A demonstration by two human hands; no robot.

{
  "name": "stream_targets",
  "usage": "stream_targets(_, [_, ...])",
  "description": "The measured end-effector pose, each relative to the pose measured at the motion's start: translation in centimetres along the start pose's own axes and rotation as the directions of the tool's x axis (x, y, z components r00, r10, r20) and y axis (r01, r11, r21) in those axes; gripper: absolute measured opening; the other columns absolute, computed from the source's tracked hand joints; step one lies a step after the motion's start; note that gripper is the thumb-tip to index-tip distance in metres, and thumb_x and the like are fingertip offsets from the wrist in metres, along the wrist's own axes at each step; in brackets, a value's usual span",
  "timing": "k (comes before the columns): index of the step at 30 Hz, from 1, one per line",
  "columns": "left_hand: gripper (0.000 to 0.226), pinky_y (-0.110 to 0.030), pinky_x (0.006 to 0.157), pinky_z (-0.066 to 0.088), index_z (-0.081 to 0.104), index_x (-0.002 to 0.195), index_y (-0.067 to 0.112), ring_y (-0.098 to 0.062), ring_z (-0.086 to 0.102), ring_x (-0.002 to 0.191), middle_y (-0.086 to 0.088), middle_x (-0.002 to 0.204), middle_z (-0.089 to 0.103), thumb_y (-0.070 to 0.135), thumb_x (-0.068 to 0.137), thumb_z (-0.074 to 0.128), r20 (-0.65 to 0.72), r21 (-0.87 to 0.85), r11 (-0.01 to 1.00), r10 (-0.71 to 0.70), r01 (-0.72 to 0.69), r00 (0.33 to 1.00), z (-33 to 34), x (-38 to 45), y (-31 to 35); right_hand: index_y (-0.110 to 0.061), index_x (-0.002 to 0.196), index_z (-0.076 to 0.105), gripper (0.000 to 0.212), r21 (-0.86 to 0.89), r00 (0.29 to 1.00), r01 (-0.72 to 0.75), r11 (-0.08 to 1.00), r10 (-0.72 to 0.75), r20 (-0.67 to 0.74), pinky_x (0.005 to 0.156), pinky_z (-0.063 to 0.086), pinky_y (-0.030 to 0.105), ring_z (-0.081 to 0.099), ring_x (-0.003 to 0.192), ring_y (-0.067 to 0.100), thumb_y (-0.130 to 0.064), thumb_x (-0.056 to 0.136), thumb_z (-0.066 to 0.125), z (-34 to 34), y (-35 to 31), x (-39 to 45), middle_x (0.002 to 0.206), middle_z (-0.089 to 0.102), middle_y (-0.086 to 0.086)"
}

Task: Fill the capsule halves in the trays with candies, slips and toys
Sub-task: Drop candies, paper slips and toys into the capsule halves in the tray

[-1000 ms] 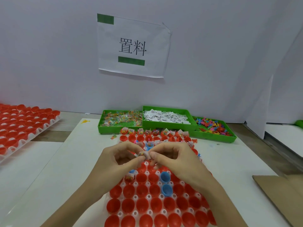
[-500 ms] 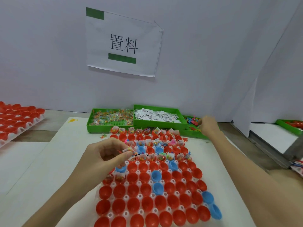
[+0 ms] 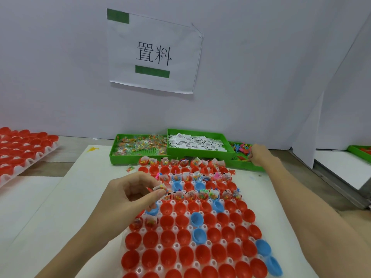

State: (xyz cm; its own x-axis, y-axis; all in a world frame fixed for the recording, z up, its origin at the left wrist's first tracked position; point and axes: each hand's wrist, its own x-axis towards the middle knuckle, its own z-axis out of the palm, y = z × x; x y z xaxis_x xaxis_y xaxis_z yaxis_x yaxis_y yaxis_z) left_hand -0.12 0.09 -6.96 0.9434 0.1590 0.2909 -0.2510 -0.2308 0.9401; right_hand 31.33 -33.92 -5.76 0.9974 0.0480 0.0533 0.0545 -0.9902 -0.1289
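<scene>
Two hands work over a white capsule tray (image 3: 236, 240) that lies on the white desk (image 3: 60, 207) in front of the person. Its pockets hold mostly red capsule halves (image 3: 167, 238), with about eight blue capsule halves (image 3: 197, 218) scattered among them, two of them at the tray's right edge. The far rows already carry small clear candy packets and bits of coloured toy; the near rows of halves hold nothing, apart from two filled halves on the left side of the middle rows. The left hand (image 3: 128, 194) hovers above the tray's left side, its thumb and fingertips pinching a small candy packet (image 3: 162, 190) over the filled third row. The right hand (image 3: 259, 155) reaches far forward to the right-most of three green bins; its fingers curl down among the toys, but I cannot tell whether they hold one. From left to right, the three bins along the wall hold wrapped candies (image 3: 138, 146), white paper slips (image 3: 195, 142) and coloured plastic toys (image 3: 241, 148). One stray candy (image 3: 130, 169) lies on the desk just in front of the candy bin. A second tray of red halves (image 3: 24, 149) sits well apart at the far left. One paper sign (image 3: 153, 52) with two green bars hangs on the wall above.
</scene>
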Motion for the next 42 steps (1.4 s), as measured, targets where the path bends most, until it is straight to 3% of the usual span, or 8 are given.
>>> stream_targets(9, [0.016, -0.021, 0.062, 0.058, 0.077, 0.084, 0.025, -0.021, 0.072, 0.062, -0.008, 0.074, 0.075, 0.038, 0.075, 0.083, -0.025, 0.005, 1.0, 0.028, -0.028, 0.999, -0.1, 0.1, 0.0, 0.0, 0.091, 0.07, 0.01, 0.062, 0.993, 0.094, 0.994, -0.09, -0.074, 0.088, 0.05, 0.037, 0.066, 0.101, 0.033, -0.005, 0.087, 0.077, 0.0, 1.0, -0.1, 0.104, 0.073, 0.019])
stream_targets(12, [0.014, -0.022, 0.063, 0.059, 0.077, 0.083, 0.026, -0.021, 0.072, 0.063, -0.006, 0.075, 0.075, 0.037, 0.076, 0.082, -0.033, 0.008, 0.999, 0.04, -0.039, 0.999, -0.2, 0.1, -0.1, 0.003, 0.106, 0.069, 0.016, 0.162, 0.973, 0.141, 0.977, -0.107, -0.204, 0.078, 0.048, 0.035, 0.066, 0.095, 0.035, 0.001, 0.09, 0.072, 0.4, 0.7, -0.4, 0.101, 0.071, 0.023])
stream_targets(17, [0.009, -0.032, 0.069, 0.063, 0.078, 0.083, 0.028, -0.018, 0.072, 0.071, -0.001, 0.081, 0.076, 0.031, 0.077, 0.084, -0.045, 0.078, 0.993, 0.094, -0.091, 0.995, -0.1, 0.2, -0.5, 0.005, 0.105, 0.075, 0.017, 0.188, 0.888, 0.275, 0.943, -0.174, -0.425, 0.087, 0.056, 0.048, 0.068, 0.086, 0.034, -0.006, 0.092, 0.072, 0.1, -1.0, -1.4, 0.098, 0.074, 0.022])
stream_targets(25, [0.01, -0.028, 0.069, 0.062, 0.077, 0.084, 0.032, -0.015, 0.072, 0.072, 0.005, 0.08, 0.076, 0.034, 0.078, 0.084, -0.02, 0.122, 0.985, 0.122, -0.119, 0.992, 0.0, 0.1, -0.9, 0.003, 0.104, 0.073, 0.013, 0.28, 0.903, 0.103, 0.955, 0.028, -0.429, 0.084, 0.05, 0.041, 0.066, 0.096, 0.038, -0.003, 0.096, 0.065, 0.7, -0.1, -2.4, 0.106, 0.073, 0.023])
stream_targets(31, [0.008, -0.02, 0.067, 0.058, 0.079, 0.082, 0.031, -0.015, 0.072, 0.072, 0.005, 0.079, 0.076, 0.033, 0.077, 0.085, -0.004, 0.139, 0.982, 0.133, -0.131, 0.991, -0.1, 0.2, -1.0, -0.009, 0.098, 0.079, 0.013, 0.706, 0.907, 0.201, 0.679, 0.142, -0.396, 0.082, 0.057, 0.035, 0.067, 0.082, 0.017, -0.016, 0.088, 0.079, -1.3, -4.2, -6.4, 0.095, 0.077, 0.009])
stream_targets(35, [0.011, -0.017, 0.066, 0.055, 0.081, 0.083, 0.028, -0.016, 0.072, 0.074, 0.008, 0.079, 0.076, 0.034, 0.075, 0.086, 0.024, 0.189, 0.971, 0.146, -0.148, 0.989, 0.0, 0.1, -1.0, -0.023, 0.093, 0.081, 0.014, 0.904, 0.981, 0.194, 0.382, -0.075, -0.179, 0.073, 0.054, 0.017, 0.073, 0.088, 0.007, -0.018, 0.08, 0.083, -2.7, -8.7, -13.7, 0.093, 0.079, -0.007])
stream_targets(39, [0.017, -0.015, 0.067, 0.055, 0.083, 0.085, 0.026, -0.014, 0.073, 0.074, 0.01, 0.079, 0.077, 0.037, 0.072, 0.085, 0.025, 0.199, 0.965, 0.17, -0.171, 0.985, -0.1, 0.0, -0.7, -0.028, 0.094, 0.082, 0.014, 0.914, 0.921, 0.245, 0.322, -0.372, -0.116, 0.076, 0.055, 0.009, 0.074, 0.09, 0.002, -0.02, 0.082, 0.083, -2.2, -12.4, -21.1, 0.096, 0.079, -0.01])
stream_targets(42, [0.016, -0.018, 0.07, 0.057, 0.083, 0.088, 0.024, -0.013, 0.075, 0.077, 0.01, 0.081, 0.078, 0.03, 0.073, 0.087, 0.059, 0.195, 0.962, 0.182, -0.19, 0.981, -0.3, 0.0, -0.5, -0.024, 0.09, 0.083, 0.011, 0.875, 0.89, 0.321, 0.363, -0.432, -0.147, 0.078, 0.059, 0.019, 0.076, 0.085, 0.007, -0.015, 0.084, 0.083, -0.8, -14.5, -24.0, 0.087, 0.079, -0.008])
